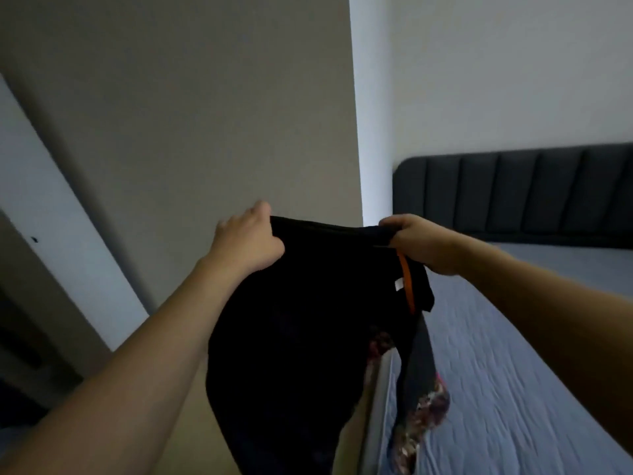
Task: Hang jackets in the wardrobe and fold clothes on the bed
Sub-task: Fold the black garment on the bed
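- The person holds a black garment (291,337) up in the air by its top edge, between the beige wardrobe panel (205,114) on the left and the bed (531,371) on the right
- The left hand (245,240) has its fingers curled over one corner of that edge, clamped on the cloth; the right hand (416,243) pinches the other corner the same way, so the edge is stretched between them
- An orange strip (407,286) shows inside the garment just below the right hand — whether it is trim or part of a hanger cannot be told
- The garment hangs free and unfolded, its lower part out of view at the bottom, so this piece looks only picked up, neither folded nor hung
- A patterned piece of clothing (424,413) lies at the near edge of the bed, partly behind the black one, and it looks loose, not folded
- No folded pile is in view on the blue-grey bedcover, and the wardrobe's inside is not shown — so how much hanging is done cannot be judged; the folding seems mostly left to do
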`<state>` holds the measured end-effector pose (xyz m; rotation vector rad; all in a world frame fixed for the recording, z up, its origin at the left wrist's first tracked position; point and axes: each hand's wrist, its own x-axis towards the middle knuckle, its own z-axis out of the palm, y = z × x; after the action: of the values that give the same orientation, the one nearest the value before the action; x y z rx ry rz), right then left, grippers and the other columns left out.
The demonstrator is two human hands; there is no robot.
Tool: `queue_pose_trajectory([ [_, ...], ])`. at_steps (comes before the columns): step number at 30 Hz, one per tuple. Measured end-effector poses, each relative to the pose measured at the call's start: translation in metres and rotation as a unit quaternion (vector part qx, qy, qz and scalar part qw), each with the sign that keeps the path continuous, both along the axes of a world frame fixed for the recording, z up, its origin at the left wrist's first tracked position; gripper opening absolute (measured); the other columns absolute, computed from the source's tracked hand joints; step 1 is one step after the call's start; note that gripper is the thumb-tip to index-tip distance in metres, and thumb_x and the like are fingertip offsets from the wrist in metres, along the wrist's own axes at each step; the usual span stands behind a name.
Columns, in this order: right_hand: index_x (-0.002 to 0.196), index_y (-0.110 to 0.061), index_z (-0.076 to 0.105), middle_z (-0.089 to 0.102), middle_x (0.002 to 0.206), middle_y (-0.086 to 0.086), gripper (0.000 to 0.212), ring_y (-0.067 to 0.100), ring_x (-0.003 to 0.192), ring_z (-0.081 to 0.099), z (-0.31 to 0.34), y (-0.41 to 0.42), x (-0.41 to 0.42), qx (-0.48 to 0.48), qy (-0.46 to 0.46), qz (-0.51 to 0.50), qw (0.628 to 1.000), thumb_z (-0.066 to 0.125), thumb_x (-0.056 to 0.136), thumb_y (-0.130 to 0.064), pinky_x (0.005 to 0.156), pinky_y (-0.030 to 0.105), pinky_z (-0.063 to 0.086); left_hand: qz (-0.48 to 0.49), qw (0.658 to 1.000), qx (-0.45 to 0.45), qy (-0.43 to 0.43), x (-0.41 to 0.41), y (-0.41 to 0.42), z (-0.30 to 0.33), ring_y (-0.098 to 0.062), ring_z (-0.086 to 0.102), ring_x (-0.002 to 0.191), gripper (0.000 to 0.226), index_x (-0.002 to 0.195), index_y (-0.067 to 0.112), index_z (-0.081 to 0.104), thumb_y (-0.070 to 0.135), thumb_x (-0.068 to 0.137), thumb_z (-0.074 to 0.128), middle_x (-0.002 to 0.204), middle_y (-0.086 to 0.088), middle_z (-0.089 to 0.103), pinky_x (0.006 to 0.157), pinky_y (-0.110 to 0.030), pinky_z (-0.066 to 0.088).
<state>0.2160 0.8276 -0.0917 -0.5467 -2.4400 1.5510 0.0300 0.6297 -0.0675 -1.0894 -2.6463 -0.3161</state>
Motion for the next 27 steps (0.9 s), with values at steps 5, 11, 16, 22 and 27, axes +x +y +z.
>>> queue_pose_trajectory([
  [5,0.095,-0.01,0.068,0.068,0.065,0.002,0.015,0.011,0.051,0.063,0.083,-0.041,-0.019,0.012,0.035,0.051,0.998,0.055,0.092,-0.004,0.046,0.019,0.049,-0.23,0.943,0.161,-0.181,0.028,-0.005,0.013,-0.011,0.058,0.08,0.013,0.096,0.022,0.059,0.023,0.083,0.06,0.088,0.008,0.063,0.072,-0.033,0.046],
  [11,0.102,-0.019,0.067,0.074,0.094,0.006,0.04,0.025,0.084,0.073,0.09,-0.045,0.004,0.179,-0.232,0.08,0.953,0.084,0.069,-0.034,0.07,0.034,0.06,-0.09,0.889,0.413,-0.173,0.043,0.001,0.04,-0.018,0.042,0.049,0.012,0.061,0.01,0.05,0.005,0.061,0.04,0.044,0.009,0.041,0.05,-0.026,0.031],
  [16,0.105,-0.008,0.06,0.059,0.082,0.007,0.021,0.019,0.067,0.064,0.042,-0.04,0.007,0.316,-0.294,-0.048,0.901,0.067,0.085,-0.008,0.043,0.021,0.05,-0.089,0.935,0.344,-0.001,0.066,0.013,0.049,-0.02,0.043,0.05,0.013,0.062,0.012,0.047,0.018,0.059,0.036,0.05,0.003,0.045,0.046,-0.024,0.029],
  [22,0.127,-0.006,0.051,0.048,0.077,0.005,0.032,0.016,0.065,0.052,0.016,-0.033,0.031,0.335,-0.333,-0.142,0.87,0.047,0.096,-0.01,0.058,0.025,0.047,-0.137,0.982,0.127,0.039,0.04,-0.005,0.05,-0.016,0.047,0.059,0.032,0.079,0.028,0.033,0.055,0.07,0.049,0.068,0.009,0.05,0.052,-0.029,0.027],
  [27,0.13,-0.008,0.044,0.052,0.088,0.008,0.032,0.019,0.074,0.057,0.011,-0.031,0.06,0.285,-0.403,-0.165,0.854,0.042,0.101,-0.02,0.057,0.024,0.047,-0.151,0.983,0.048,0.089,0.016,-0.017,0.036,-0.02,0.059,0.087,0.018,0.092,0.031,0.054,0.048,0.092,0.048,0.09,0.008,0.063,0.065,-0.03,0.035],
])
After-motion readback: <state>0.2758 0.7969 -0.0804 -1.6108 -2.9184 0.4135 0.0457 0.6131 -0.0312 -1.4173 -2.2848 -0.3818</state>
